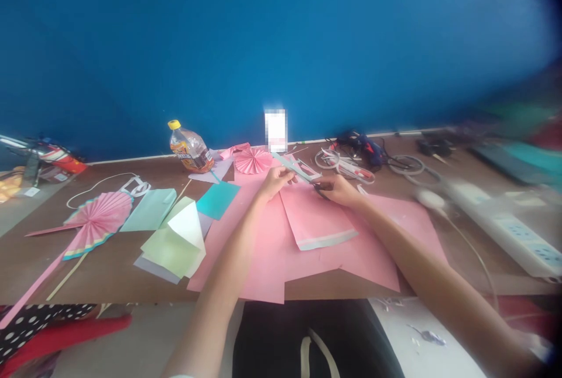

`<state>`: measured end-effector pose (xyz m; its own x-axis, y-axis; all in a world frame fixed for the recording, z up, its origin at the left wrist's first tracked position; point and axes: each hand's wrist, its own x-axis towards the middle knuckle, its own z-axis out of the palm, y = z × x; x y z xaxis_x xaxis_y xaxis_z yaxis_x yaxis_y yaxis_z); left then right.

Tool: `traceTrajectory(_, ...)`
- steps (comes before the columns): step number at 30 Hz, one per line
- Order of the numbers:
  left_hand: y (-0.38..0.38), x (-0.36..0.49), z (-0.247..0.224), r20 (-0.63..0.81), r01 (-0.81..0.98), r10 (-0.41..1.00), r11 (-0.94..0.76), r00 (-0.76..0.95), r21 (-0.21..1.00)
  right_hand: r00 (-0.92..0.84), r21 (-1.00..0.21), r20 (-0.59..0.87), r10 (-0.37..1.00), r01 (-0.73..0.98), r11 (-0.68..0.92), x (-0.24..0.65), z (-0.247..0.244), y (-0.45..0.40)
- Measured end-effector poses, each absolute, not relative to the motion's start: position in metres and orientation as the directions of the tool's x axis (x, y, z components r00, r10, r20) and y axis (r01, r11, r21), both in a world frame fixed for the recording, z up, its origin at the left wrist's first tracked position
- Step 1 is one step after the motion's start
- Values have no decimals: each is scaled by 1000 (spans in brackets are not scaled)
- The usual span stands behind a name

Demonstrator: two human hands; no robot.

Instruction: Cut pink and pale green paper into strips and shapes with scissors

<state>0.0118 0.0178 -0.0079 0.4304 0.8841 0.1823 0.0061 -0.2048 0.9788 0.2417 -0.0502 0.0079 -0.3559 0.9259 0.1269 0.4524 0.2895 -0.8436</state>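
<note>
Pink paper sheets [259, 255] lie spread over the middle of the brown table. On them rests a smaller pink piece [316, 220] with a pale strip along its near edge. My left hand [278, 180] has its fingers closed on a narrow pale blue strip [292, 166] above the sheets. My right hand [336, 189] is closed around something dark at the strip's right end; it looks like scissor handles, but the fingers partly hide it. A round pleated pink paper [253, 160] lies just behind my left hand.
To the left are a yellow-capped bottle [191, 150], a pink fan [99, 220], green paper [175, 246] and a teal square [218, 199]. Cables [408, 167] and a white power strip [504, 229] lie to the right. A blue wall stands behind.
</note>
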Motion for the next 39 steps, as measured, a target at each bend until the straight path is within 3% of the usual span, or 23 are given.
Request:
traceTrajectory(27,15,13,-6,181,15,885,-207,429,978,-346,-797,172,922,501,337,244,8,-47)
traceTrajectory(34,16,11,-3,190,-74,941,-176,280,982,-324,-767,189,927,541,345,248,14,-49)
traceTrajectory(39,17,11,-5,194,-87,939,-176,284,980,-344,-773,170,923,535,342,249,14,-49)
